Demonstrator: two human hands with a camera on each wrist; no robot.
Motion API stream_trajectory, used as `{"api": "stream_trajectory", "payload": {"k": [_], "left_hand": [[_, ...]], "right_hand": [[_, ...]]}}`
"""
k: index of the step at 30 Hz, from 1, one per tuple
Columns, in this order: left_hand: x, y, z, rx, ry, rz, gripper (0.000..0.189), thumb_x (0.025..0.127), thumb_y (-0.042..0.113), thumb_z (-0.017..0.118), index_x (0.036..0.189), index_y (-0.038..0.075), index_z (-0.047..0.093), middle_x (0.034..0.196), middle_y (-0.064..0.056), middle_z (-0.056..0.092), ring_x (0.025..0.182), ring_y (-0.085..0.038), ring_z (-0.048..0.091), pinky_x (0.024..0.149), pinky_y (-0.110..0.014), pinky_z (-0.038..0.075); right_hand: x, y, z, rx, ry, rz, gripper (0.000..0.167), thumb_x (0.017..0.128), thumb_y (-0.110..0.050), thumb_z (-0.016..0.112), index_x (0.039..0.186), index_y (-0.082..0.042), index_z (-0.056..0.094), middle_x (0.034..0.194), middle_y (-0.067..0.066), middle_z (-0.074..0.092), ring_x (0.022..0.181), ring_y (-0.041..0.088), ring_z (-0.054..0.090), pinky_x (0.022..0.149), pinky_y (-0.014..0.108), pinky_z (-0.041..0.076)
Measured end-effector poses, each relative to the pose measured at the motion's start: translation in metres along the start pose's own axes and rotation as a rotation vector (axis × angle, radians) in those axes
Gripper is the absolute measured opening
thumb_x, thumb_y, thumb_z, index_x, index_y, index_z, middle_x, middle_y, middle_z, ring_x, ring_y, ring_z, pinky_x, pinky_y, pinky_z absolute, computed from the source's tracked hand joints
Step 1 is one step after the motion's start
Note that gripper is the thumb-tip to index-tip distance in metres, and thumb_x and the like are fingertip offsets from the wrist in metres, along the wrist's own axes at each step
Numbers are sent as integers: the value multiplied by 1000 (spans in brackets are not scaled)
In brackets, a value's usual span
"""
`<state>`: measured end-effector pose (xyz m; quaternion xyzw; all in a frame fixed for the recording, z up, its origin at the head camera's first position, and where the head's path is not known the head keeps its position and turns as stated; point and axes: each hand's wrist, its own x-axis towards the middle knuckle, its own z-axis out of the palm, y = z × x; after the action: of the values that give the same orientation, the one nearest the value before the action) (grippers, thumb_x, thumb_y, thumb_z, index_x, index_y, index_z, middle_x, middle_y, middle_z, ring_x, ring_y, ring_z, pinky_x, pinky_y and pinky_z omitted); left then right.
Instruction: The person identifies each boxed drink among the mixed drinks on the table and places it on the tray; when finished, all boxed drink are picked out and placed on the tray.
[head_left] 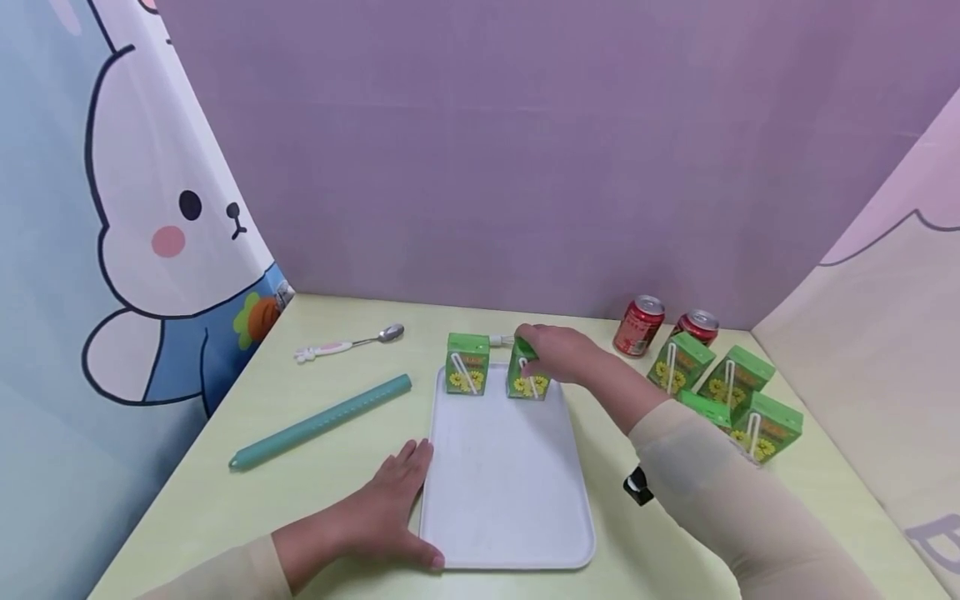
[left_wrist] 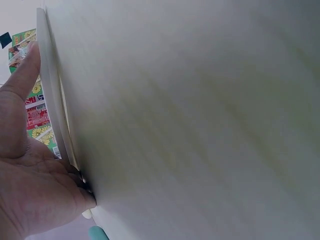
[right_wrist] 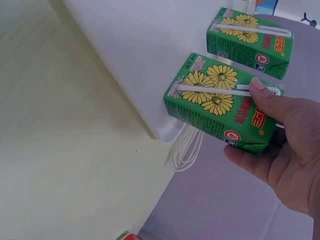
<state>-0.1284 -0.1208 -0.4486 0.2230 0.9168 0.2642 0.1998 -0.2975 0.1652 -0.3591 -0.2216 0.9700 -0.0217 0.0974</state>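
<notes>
My right hand point(head_left: 558, 354) grips a green drink carton point(right_wrist: 215, 97) by its upper end, thumb on the straw side. This carton point(head_left: 528, 385) is upright at the far end of a white tray point(head_left: 510, 483); whether its base touches the tray is hard to tell. To its left, a second green carton point(head_left: 467, 364) stands on the tray, a white straw on its front. Fingers spread, my left hand point(head_left: 382, 508) rests against the tray's left edge, with the thumb at the near corner. In the left wrist view, the left hand point(left_wrist: 30, 185) touches the tray's side point(left_wrist: 52, 85).
Several more green cartons point(head_left: 738, 375) stand at the right, near two red cans point(head_left: 639, 325). A whisk point(head_left: 501, 340) lies behind the tray. On the left are a spoon point(head_left: 345, 343) and a teal stick point(head_left: 322, 422). A small black object point(head_left: 638, 486) shows beside my right sleeve.
</notes>
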Motion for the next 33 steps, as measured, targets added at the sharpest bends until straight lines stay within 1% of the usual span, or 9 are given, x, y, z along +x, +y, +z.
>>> {"api": "stream_trajectory", "payload": {"k": [5,9,14,16,17,22,28,31,33], "left_hand": [[0,1,0,-6,1,1,143,58,75,77,157,3,5,165,-18,7,152,-35,0,121,-58,9],[0,2,-1,0,3,3,142,58,75,78,157,3,5,165,-17,7,152,-35,-1,121,-57,9],[0,2,-1,-1,1,12,142,59,74,78,157,2,6,164,-18,8,152,-35,0,121,-57,9],[0,2,-1,-5,3,10,142,58,74,78,157,2,6,164,-18,9,152,-35,1,121,-57,9],[0,2,-1,-7,4,6,142,58,74,79,157,3,6,164,-18,9,152,-35,1,121,-57,9],[1,2,-1,-20,9,3,142,58,73,79,157,2,7,164,-20,10,152,-37,2,121,-58,9],[1,0,0,-9,15,10,143,57,75,78,157,2,7,164,-20,10,152,-37,2,121,-58,9],[1,0,0,-6,19,4,143,57,75,79,157,2,7,164,-20,10,152,-37,2,121,-58,9],[1,0,0,-3,20,-2,144,56,75,79,157,3,7,164,-19,10,152,-37,2,121,-58,10]], "right_hand": [[-1,-3,0,-12,-19,31,62,90,-37,71,143,-18,45,123,5,63,111,22,61,96,43,52],[-2,-1,1,-17,-25,23,67,90,-40,70,146,-19,41,131,8,59,118,25,58,99,46,50],[-15,7,-5,29,-49,53,86,87,-50,69,155,-21,26,153,11,39,139,33,41,109,53,41],[-24,11,-11,53,-33,57,90,86,-53,69,157,-21,24,158,13,32,143,35,34,111,56,38],[-29,14,-14,60,-17,56,90,86,-54,68,156,-20,24,158,13,31,144,35,33,111,56,37],[-58,34,-29,76,46,64,88,85,-59,66,153,-15,32,156,13,37,143,36,35,111,56,37],[-98,67,-39,127,45,106,93,81,-65,65,151,-11,35,149,14,45,136,36,45,108,57,39],[-117,81,-39,163,37,128,96,79,-68,65,151,-12,35,149,14,46,135,37,45,107,59,40],[-128,89,-37,177,28,146,98,77,-71,64,151,-13,36,150,15,44,137,39,42,107,61,39]]}}
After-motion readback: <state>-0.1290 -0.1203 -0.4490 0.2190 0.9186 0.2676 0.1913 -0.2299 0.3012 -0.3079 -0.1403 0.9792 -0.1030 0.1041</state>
